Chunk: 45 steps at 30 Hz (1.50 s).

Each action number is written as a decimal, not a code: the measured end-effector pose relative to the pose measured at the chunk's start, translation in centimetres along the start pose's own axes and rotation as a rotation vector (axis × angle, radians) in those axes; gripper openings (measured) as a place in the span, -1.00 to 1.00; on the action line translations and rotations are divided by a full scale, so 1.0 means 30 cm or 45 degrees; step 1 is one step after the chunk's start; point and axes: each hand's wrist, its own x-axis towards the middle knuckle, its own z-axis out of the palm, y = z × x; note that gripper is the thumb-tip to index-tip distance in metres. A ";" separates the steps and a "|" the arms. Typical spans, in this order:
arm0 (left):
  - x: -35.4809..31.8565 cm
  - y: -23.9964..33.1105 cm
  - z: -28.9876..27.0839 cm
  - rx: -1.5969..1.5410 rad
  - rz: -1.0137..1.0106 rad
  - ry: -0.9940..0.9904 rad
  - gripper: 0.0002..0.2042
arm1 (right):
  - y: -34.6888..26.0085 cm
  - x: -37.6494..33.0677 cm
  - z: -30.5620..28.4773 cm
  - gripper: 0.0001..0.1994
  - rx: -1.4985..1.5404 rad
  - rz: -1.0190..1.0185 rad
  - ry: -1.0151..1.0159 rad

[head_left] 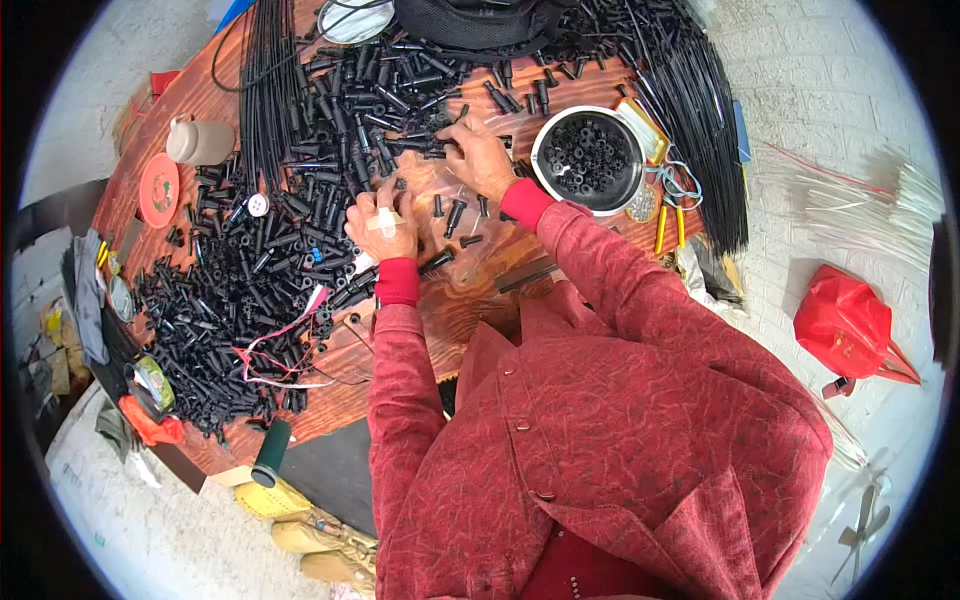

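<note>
Black plastic tube-shaped parts (pixel 330 110) lie heaped across the reddish wooden table (pixel 345 395). My left hand (pixel 383 225), with a pale adhesive patch on its back, rests low at the heap's right edge. Its fingers are bent together beside a small dark piece (pixel 401 184); whether they grip it is unclear. Farther off and to the right, my right hand (pixel 480 158) reaches in with curled fingers at the black parts. What its fingertips hold, if anything, is hidden. A few loose black parts (pixel 455 215) lie between and just nearer than my hands.
A white-rimmed bowl (pixel 540 160) of small black rings stands right of my right hand. Bundles of long black rods (pixel 268 100) lie at the far left and far right. A beige jug (pixel 200 142), pink dish (pixel 158 190) and dark green cylinder (pixel 271 450) sit around the left side.
</note>
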 end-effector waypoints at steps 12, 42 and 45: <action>0.002 0.021 0.015 0.001 0.036 -0.042 -0.75 | -0.015 -0.017 -0.094 -0.70 0.097 0.032 -0.074; -0.101 0.044 0.004 -0.284 0.061 0.053 -0.76 | -0.039 -0.033 -0.063 -0.82 -0.341 -0.256 -0.269; -0.095 0.065 0.009 -0.378 -0.016 -0.044 -0.75 | -0.050 -0.107 -0.034 -0.85 0.365 0.219 -0.351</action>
